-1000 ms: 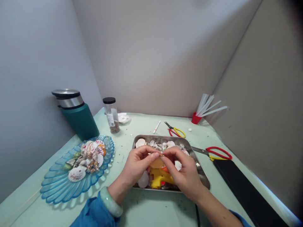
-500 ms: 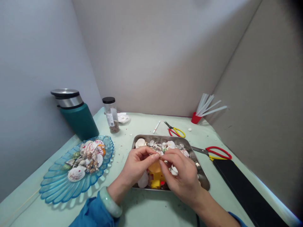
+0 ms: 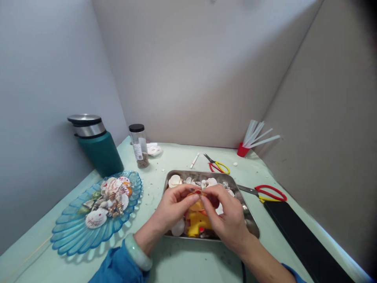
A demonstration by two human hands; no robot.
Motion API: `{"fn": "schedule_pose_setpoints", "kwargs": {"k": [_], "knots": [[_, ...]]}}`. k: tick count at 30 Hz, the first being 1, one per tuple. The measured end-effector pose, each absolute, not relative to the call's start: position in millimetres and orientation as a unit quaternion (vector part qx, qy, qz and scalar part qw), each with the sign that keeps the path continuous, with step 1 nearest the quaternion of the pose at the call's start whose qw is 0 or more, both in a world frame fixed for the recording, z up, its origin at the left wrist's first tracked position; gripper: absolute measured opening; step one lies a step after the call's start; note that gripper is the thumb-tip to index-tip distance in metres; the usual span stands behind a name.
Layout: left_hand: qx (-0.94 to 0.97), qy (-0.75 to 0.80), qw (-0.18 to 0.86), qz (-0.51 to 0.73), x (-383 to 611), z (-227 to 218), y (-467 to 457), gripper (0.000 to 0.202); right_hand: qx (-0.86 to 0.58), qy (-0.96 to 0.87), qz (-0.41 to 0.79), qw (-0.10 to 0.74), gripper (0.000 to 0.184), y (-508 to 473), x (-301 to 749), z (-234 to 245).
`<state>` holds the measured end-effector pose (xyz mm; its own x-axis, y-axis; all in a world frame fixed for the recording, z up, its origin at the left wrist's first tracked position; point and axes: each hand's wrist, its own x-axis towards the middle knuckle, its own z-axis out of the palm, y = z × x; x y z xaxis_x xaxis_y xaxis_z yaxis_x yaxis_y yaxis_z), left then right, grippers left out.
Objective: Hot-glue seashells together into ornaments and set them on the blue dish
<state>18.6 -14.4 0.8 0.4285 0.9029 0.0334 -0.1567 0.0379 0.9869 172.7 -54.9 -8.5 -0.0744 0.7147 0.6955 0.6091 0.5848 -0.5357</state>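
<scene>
Above a metal tray (image 3: 253,224) of shells, my left hand (image 3: 176,202) and my right hand (image 3: 226,208) meet with thumbs and forefingers pinched. A small reddish and dark thing (image 3: 198,192) shows between the fingertips, too small and covered to name. Under my hands, a yellow object (image 3: 198,224) with a small red part lies in the tray, partly hidden by my fingers. White shells (image 3: 174,181) fill the back of the tray, and a pale round piece (image 3: 178,228) lies at its front left.
On the left are a blue scalloped plate (image 3: 73,236) of shells, a teal bottle (image 3: 101,153) and a black-lidded jar (image 3: 139,147). Behind the tray lie a white pen (image 3: 194,161) and scissors (image 3: 219,166). Larger scissors (image 3: 269,193), a black slab (image 3: 300,236) and a red cup (image 3: 243,150) of white sticks stand right.
My fingertips have shifted slightly and the reddish thing between them shows more. More of the yellow object is visible below. The whole view has tilted a little.
</scene>
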Motion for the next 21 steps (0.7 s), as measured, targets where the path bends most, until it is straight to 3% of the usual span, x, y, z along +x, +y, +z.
{"fn": "schedule_pose_setpoints", "kwargs": {"k": [7,9,12,15,18,21], "knots": [[0.527,0.365,0.613,0.461,18.6,1.4,-12.9,0.027,-0.494,-0.741,0.065,0.451,0.016,-54.5,180.9,0.2],[0.506,0.37,0.604,0.492,17.4,0.6,-11.7,0.028,-0.509,-0.779,0.076,0.358,0.015,-55.3,188.5,8.0],[0.487,0.366,0.594,0.525,15.4,-1.5,-9.4,0.027,-0.538,-0.813,0.07,0.211,0.029,-58.6,197.1,13.3],[0.485,0.362,0.588,0.536,14.6,-3.1,-7.6,0.026,-0.555,-0.82,0.062,0.128,0.033,-62.9,197.0,9.2],[0.488,0.367,0.579,0.54,14.8,-3.4,-6.3,0.028,-0.563,-0.815,0.075,0.12,0.028,-63.5,194.6,5.1],[0.478,0.373,0.575,0.549,14.8,-3.2,-4.9,0.029,-0.572,-0.786,0.135,0.191,0.025,-58.3,198.6,5.8]]}}
